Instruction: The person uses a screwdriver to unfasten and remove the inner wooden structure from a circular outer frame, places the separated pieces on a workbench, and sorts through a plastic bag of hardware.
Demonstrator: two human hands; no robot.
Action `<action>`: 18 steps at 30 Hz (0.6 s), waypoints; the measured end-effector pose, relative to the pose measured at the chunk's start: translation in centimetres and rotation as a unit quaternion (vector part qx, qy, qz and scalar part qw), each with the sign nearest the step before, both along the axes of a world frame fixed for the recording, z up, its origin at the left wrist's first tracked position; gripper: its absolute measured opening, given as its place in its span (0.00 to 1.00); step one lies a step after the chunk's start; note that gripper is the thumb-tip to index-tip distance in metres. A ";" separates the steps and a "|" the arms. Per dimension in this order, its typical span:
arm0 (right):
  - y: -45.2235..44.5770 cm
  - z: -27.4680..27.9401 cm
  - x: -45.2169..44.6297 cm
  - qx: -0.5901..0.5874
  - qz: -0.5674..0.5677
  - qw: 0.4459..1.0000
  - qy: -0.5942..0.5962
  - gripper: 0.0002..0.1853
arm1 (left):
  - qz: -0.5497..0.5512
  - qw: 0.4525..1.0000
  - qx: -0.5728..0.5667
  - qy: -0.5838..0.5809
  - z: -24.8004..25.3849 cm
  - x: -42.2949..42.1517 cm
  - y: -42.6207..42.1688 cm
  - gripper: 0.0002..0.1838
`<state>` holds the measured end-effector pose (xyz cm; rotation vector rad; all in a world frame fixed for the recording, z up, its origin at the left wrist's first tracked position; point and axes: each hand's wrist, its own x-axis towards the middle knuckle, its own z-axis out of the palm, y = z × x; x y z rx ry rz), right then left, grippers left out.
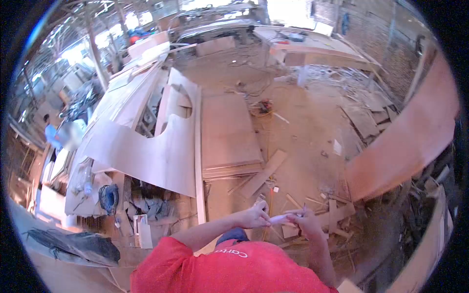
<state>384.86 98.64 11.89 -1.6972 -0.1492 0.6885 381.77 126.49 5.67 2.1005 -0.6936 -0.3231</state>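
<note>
My left hand (255,216) is closed, its fingertips pinching one end of a small pale, whitish-pink elongated object (279,219). At the other end of that object is my right hand (308,223), its fingers also closed around it. Both hands are in front of my red shirt, above the wood-littered floor. What kind of object it is cannot be made out. A thin dark stick-like thing (304,207) sticks up from the right hand, too small to name.
Left of my hands lies a large curved-cut plywood sheet (146,154). Stacked boards (229,132) rest on the floor ahead. A broad panel (405,141) leans at the right. Wood offcuts (332,210) litter the ground. A person in blue (53,136) is at the far left.
</note>
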 end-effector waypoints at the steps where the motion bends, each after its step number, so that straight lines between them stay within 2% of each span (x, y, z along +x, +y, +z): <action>1: 1.1 0.4 3.5 0.006 -0.003 1.000 0.030 0.13 | 0.011 1.000 0.006 -0.018 1.4 2.7 0.4 0.17; 2: 1.9 0.7 7.2 0.010 -0.009 0.998 0.061 0.14 | 0.020 0.999 0.011 -0.035 2.2 5.6 0.9 0.11; 5: 4.1 -1.7 18.0 0.016 0.031 0.999 0.014 0.14 | 0.086 0.994 0.068 -0.022 0.7 14.6 2.5 0.09; 6: 4.6 -0.8 21.1 -0.012 0.018 0.999 0.029 0.13 | 0.120 0.986 0.099 -0.055 -0.4 18.0 3.0 0.10; 7: 5.5 0.4 23.6 -0.042 0.004 0.998 0.048 0.13 | 0.137 0.984 0.080 -0.080 -0.7 21.3 3.5 0.10; 9: 7.1 -0.2 28.3 0.047 -0.020 0.998 -0.049 0.10 | 0.183 0.973 0.056 -0.129 -1.9 28.0 4.4 0.10; 10: 8.1 -0.3 31.0 0.038 -0.033 0.998 -0.047 0.10 | 0.213 0.960 0.053 -0.172 -2.3 32.8 5.2 0.11; 13: 10.0 0.0 38.3 0.060 -0.083 0.995 -0.015 0.08 | 0.253 0.953 -0.009 -0.164 0.2 44.6 4.3 0.11; 15: 11.1 -0.4 43.1 0.167 -0.164 0.971 0.039 0.11 | 0.330 0.910 -0.247 -0.034 1.2 50.9 2.1 0.08; 16: 10.7 -0.3 46.1 0.123 -0.132 0.980 0.085 0.15 | 0.323 0.912 -0.248 -0.039 2.3 54.4 1.5 0.08; 17: 10.5 -1.2 49.6 0.123 -0.135 0.980 0.082 0.15 | 0.284 0.887 -0.349 0.106 3.6 57.4 0.8 0.09; 18: 10.1 -3.0 52.9 0.202 -0.135 0.959 0.148 0.14 | 0.238 0.830 -0.437 0.252 4.3 60.0 0.1 0.10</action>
